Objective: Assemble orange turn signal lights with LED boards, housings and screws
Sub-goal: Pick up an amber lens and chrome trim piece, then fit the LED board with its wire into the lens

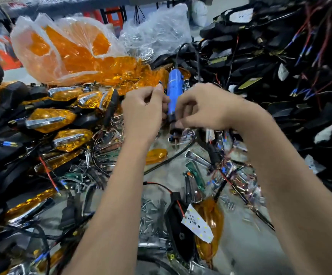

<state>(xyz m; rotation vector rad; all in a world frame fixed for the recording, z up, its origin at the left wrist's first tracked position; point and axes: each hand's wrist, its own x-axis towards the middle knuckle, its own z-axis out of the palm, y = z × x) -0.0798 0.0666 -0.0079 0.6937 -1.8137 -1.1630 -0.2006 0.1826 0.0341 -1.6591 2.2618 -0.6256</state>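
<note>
Both hands curl: right hand [198,110] grips the blue screwdriver [174,92], left hand [143,110] pinches something tiny.

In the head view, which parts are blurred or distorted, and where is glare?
Head view: wide-angle bending stretches both forearms at the edges; the black housings at the right smear with motion blur; glare sits on the plastic bag and chrome trims; the hands, left and right, at the blue screwdriver are fairly sharp.

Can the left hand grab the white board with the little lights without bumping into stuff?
Probably yes. The white LED board lies on top of a black housing, uncovered, nearer the person than the left hand, which seems to be pinching something small.
</note>
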